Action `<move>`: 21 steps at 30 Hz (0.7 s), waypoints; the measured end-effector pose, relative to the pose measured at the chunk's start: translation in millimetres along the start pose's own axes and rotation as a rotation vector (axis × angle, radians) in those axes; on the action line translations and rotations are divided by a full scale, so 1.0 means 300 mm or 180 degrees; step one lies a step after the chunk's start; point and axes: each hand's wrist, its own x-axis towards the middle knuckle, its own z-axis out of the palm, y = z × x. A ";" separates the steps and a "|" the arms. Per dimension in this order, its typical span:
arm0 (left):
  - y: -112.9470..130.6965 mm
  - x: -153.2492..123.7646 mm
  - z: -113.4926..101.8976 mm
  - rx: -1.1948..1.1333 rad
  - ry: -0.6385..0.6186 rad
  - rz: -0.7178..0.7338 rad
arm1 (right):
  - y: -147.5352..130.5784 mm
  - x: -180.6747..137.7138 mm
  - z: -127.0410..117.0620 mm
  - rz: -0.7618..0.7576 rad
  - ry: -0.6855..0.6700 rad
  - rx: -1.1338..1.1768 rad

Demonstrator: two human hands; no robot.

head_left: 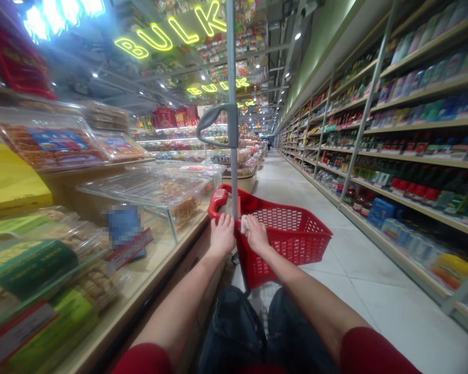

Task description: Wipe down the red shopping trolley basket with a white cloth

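A red plastic shopping cart (292, 218) with perforated basket sides stands in front of my knees. My left hand (222, 236) is on its back edge, just below the red handle (214, 202), with the fingers curled over the rim. My right hand (257, 235) is beside it at the same edge, closed around a small crumpled white tissue or cloth (244, 224). Between the two hands a grey metal pole (234, 176) rises upright from the cart. Higher up it carries a grey loop handle (234, 124).
A food display counter (179, 236) with clear lidded bins and packaged biscuits (58, 140) runs close along my left. Tall stocked shelves (374, 130) line the right. A tiled aisle (281, 171) stretches ahead between them. Yellow neon BULK signs (171, 36) hang overhead.
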 end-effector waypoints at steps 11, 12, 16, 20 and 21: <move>0.096 0.024 -0.028 -0.0252 0.0178 0.0313 | 0.029 -0.031 -0.032 -0.0006 0.0359 -0.0010; 0.091 0.030 -0.033 -0.0274 0.0220 0.0300 | 0.038 -0.035 -0.035 -0.0019 0.0406 -0.0004; 0.050 0.055 -0.036 -0.0318 0.0295 -0.0104 | 0.103 -0.043 -0.057 0.0268 0.0524 -0.0024; 0.043 0.061 -0.025 -0.0345 0.0404 -0.0079 | 0.104 -0.049 -0.059 0.0256 0.0695 0.0067; 0.049 0.060 -0.024 -0.0343 0.0451 -0.0073 | 0.094 -0.055 -0.054 0.0200 0.0750 0.0106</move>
